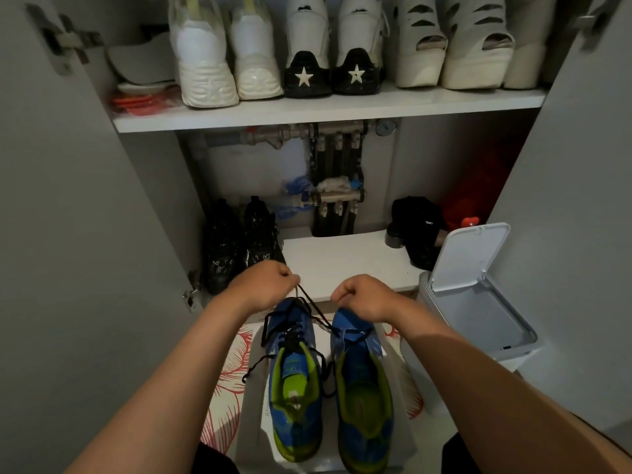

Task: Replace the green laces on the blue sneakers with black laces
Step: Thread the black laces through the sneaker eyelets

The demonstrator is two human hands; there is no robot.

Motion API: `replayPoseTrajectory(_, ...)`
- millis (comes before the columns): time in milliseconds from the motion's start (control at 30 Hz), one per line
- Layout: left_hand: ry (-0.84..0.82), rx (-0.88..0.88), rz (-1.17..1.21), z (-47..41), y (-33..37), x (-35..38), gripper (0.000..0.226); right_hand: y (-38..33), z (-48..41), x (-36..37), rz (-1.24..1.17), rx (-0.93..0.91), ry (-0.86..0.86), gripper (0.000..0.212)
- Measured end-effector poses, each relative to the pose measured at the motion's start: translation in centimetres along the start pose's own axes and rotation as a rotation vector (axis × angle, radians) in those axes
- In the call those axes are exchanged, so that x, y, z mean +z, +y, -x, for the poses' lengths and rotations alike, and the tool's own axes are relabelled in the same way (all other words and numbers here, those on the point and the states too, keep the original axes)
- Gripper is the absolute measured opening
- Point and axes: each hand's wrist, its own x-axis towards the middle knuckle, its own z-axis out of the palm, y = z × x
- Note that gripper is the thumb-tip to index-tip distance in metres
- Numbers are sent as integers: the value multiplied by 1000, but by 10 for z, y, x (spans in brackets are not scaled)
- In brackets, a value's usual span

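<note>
Beyond the left hand and right hand, the bare middle of the lower shelf lies open. It is hemmed in by black shoes on the left, a black bundle on the right, pipes at the far back and the upper shelf overhead. On the right a bin with its lid raised stands just beside the blue sneakers, while on the left loops of black lace hang into the narrow gap before the cabinet door.
</note>
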Motion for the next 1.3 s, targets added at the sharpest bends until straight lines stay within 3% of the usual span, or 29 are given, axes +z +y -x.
replayPoseTrajectory(100, 195, -78, 3, 4, -7, -12, 33, 7, 3, 4, 108, 64, -158, 32)
replayPoseTrajectory(167, 214, -104, 216, 6, -6, -11, 32, 9, 5, 6, 155, 81, -200, 38)
replayPoseTrajectory(333, -42, -140, 1187, 14, 11, 7, 37, 7, 2, 15, 326, 39, -186, 52)
replayPoseTrajectory(400, -158, -178, 1355, 11, 12, 10, 37, 6, 0, 20, 393, 38, -178, 52)
replayPoseTrajectory(433, -170, -207, 1297, 9, 11, 11, 35, 6, -1, 23, 412, 41, -171, 49)
replayPoseTrajectory(567, -88, -146, 586, 6, 1, 17, 28, 5, -1, 30, 424, 38, -150, 29)
replayPoseTrajectory(667, -126, -77, 469, 8, -2, 20, 25, 1, 0, 34, 464, 23, -143, 23)
replayPoseTrajectory(800, 34, 3, 293, 4, -15, 10, 25, -11, 2, 41, 628, -4, -133, 24)
replayPoseTrajectory(900, 125, -40, 85, 2, -34, -2, 22, -14, -1, 47, 680, 6, -114, 30)
replayPoseTrajectory(967, 127, -105, 17, 1, -44, -9, 19, -10, -4, 49, 569, 13, -101, 24)
replayPoseTrajectory(1067, 39, -188, -160, 4, -57, -17, 9, -9, -9, 51, 174, 70, -75, 29)
replayPoseTrajectory(1200, -145, -283, -332, 12, -63, -12, 25, -23, -14, 48, -171, 57, 16, 30)
replayPoseTrajectory(1300, -188, -273, -486, 15, -56, -8, 39, -38, -8, 40, -342, 14, 90, 32)
